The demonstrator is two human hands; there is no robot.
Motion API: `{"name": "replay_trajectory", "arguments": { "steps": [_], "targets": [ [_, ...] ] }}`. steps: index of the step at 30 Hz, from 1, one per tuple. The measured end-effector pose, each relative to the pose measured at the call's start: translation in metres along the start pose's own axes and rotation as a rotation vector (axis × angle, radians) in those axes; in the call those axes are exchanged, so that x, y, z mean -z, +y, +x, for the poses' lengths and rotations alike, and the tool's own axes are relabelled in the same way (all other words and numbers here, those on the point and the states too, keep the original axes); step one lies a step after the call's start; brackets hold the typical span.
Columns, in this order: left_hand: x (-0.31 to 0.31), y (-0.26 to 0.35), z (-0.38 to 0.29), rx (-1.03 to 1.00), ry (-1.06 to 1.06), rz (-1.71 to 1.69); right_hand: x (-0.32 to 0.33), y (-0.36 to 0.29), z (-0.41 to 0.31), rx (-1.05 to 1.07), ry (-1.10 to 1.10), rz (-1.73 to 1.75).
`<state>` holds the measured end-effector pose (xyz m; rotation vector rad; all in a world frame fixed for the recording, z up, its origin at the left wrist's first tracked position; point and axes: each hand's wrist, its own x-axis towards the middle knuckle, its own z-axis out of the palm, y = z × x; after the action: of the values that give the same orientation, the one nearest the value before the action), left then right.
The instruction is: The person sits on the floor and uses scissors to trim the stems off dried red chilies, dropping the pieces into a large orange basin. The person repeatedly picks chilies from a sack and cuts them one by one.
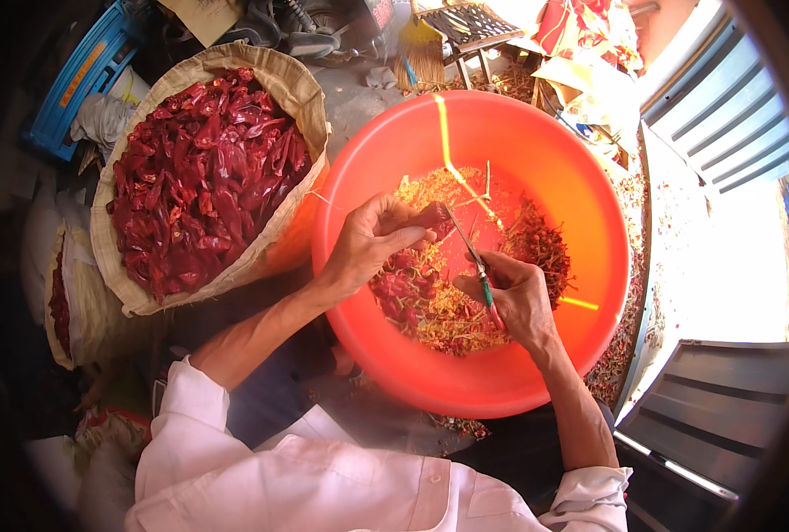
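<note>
My left hand [381, 236] pinches a dried red chili pepper [436, 217] above a large orange-red plastic basin [368, 159]. In my right hand [517, 292] is a pair of scissors [479, 266] with wrapped handles, its blades reaching to the pepper's right end. Whether the blades are parted is too fine to tell. Below my hands, whole red peppers [404, 292] lie at the basin's left. Yellow seeds [451, 299] are spread over its floor, and a heap of dark red stems and scraps [540, 249] rests at the right.
A woven sack [301, 80] full of dried red peppers [211, 173] stands left of the basin. A smaller sack [91, 292] lies beyond it. At the back are a straw broom [421, 53] and a small stool [471, 30]. A ribbed metal door [720, 106] stands at the right.
</note>
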<state>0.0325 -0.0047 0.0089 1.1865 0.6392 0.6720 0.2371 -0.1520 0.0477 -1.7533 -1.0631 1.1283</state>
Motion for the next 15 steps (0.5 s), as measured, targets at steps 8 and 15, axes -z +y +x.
{"name": "replay_trajectory", "arguments": {
  "steps": [8,15],
  "targets": [
    [-0.005,0.004,0.002,-0.062,-0.069,0.444,0.003,0.004,-0.003,0.231,0.163,-0.325],
    [-0.012,0.014,0.001,-0.087,-0.148,0.655,-0.001,0.007,-0.003,0.245,0.155,-0.364]
  ]
}}
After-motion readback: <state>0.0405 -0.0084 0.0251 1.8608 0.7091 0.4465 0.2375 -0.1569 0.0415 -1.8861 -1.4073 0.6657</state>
